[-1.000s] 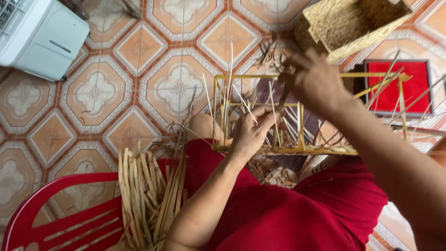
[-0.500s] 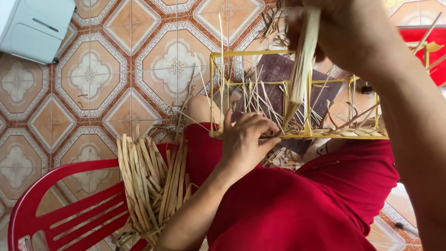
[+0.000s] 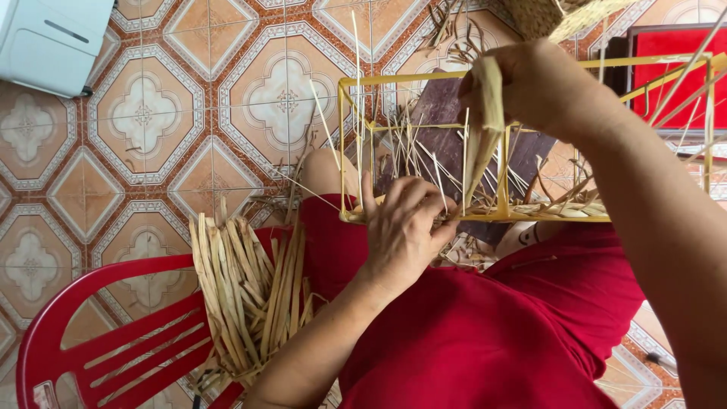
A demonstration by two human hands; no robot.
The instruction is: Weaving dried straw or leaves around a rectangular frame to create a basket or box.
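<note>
A yellow wire frame (image 3: pixel 424 76) rests across my lap, with thin straw stalks standing along its near bar. My left hand (image 3: pixel 405 227) presses on that near bar and pinches the stalks there. My right hand (image 3: pixel 530 83) is up at the frame's top bar, closed on a flat dried reed strip (image 3: pixel 485 136) that hangs down inside the frame. A woven row of strips runs along the lower bar to the right (image 3: pixel 560 210).
A bundle of dried reed strips (image 3: pixel 242 295) lies on a red plastic chair (image 3: pixel 98 341) at my left. A dark board (image 3: pixel 447 129) lies under the frame. A white appliance (image 3: pixel 53 38), a woven basket (image 3: pixel 545 15) and a red mat (image 3: pixel 674 53) sit on the patterned tile floor.
My right hand has taken up a flat reed strip and brought it down inside the frame. My left hand has stayed on the near bar.
</note>
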